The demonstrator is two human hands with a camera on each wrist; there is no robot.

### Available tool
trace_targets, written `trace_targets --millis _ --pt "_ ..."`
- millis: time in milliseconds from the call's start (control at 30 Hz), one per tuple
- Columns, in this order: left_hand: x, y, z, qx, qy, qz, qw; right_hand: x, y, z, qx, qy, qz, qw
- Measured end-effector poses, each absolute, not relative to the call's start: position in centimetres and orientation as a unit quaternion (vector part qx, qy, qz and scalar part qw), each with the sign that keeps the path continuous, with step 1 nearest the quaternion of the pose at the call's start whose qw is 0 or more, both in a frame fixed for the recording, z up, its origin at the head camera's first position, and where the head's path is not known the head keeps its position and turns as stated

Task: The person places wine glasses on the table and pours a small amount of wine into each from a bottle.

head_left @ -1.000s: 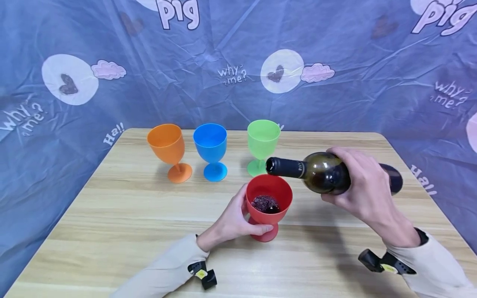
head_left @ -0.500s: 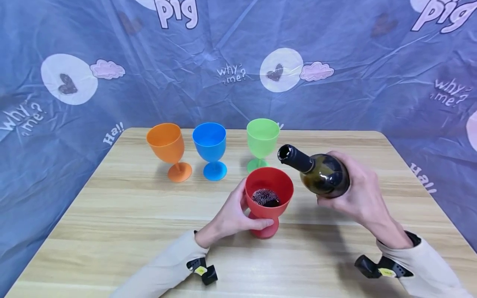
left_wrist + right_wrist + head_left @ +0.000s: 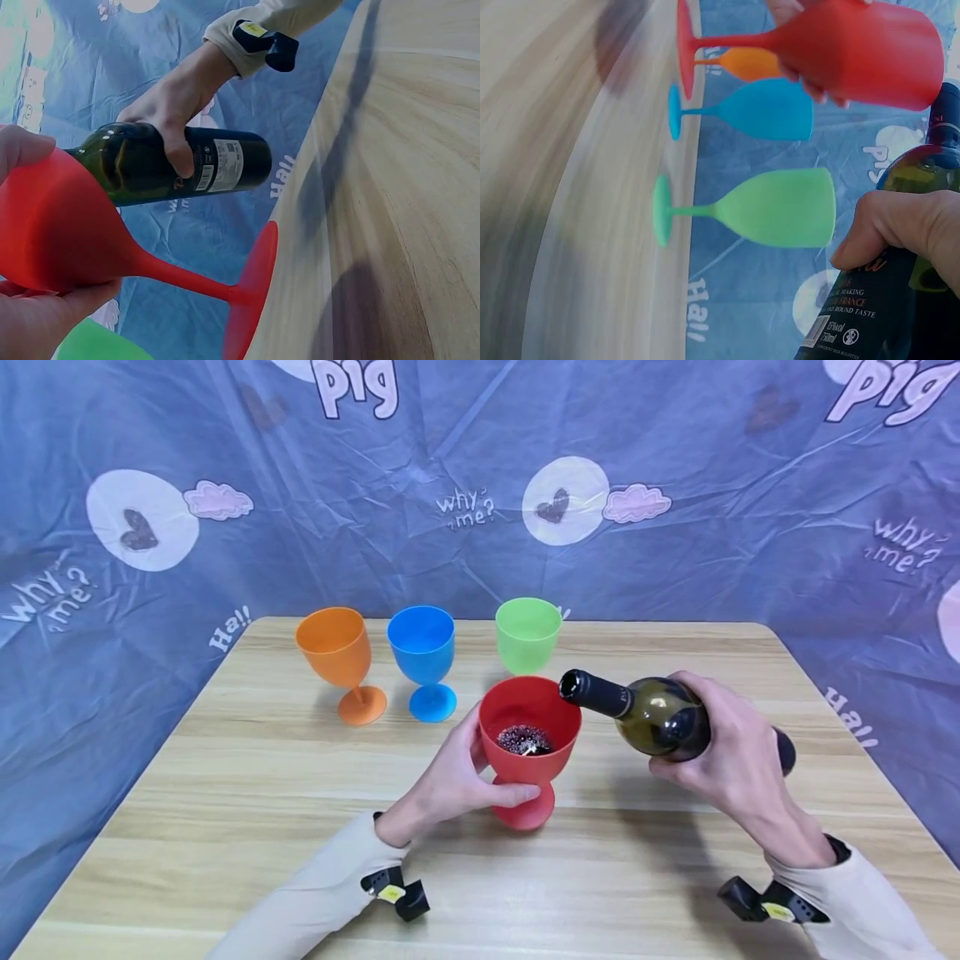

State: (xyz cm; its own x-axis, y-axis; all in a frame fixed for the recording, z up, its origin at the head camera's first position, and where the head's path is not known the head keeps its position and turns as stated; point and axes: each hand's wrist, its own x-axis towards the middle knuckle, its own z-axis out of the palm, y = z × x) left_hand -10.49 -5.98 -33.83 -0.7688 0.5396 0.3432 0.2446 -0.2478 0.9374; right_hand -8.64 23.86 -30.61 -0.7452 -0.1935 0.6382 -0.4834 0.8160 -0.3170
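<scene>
My left hand [image 3: 457, 781] grips the bowl of a red plastic goblet [image 3: 536, 767], thumb across its front. Dark, bubbly liquid [image 3: 517, 739] lies in the bottom of the bowl. In the left wrist view the goblet's foot [image 3: 255, 292] is close over the table. A dark green wine bottle [image 3: 656, 718] is held nearly level by my right hand [image 3: 738, 747], which wraps round its body. The bottle's open mouth [image 3: 572, 685] overlaps the goblet's right rim in the head view. No stream shows. The bottle's label [image 3: 847, 307] appears in the right wrist view.
Behind stand an orange goblet [image 3: 337, 652], a blue goblet [image 3: 422, 652] and a light green goblet [image 3: 527, 635], whose foot is hidden by the red one. They are on a wooden table [image 3: 225, 827]. A printed blue cloth [image 3: 360, 527] hangs behind and at both sides.
The red goblet has risen up the head view and shifted slightly left with my left hand. The bottle's mouth swung up and right away from the rim, then came back down to it.
</scene>
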Motion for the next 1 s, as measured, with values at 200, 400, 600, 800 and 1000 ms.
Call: trace_targets --millis 200,400,600,800,1000 --pt "-10.7 -6.3 -34.0 0.335 0.6 0.718 0.109 -8.4 24.8 -31.1 0.179 -0.901 0.232 0.319" --pt "-11.0 -6.8 -33.4 0.355 0.584 0.725 0.087 -8.5 25.2 -31.7 0.183 -0.904 0.201 0.329" --pt "-11.7 -7.3 -32.6 0.383 0.569 0.725 0.066 -8.4 25.7 -32.3 0.151 -0.9 0.264 0.314" --pt "-12.3 -7.2 -32.6 0.38 0.582 0.715 0.073 -8.1 26.2 -32.8 0.124 -0.897 0.296 0.303" --pt "-12.8 -6.2 -32.9 0.374 0.597 0.704 0.087 -7.6 26.7 -32.7 0.071 -0.895 0.337 0.285"
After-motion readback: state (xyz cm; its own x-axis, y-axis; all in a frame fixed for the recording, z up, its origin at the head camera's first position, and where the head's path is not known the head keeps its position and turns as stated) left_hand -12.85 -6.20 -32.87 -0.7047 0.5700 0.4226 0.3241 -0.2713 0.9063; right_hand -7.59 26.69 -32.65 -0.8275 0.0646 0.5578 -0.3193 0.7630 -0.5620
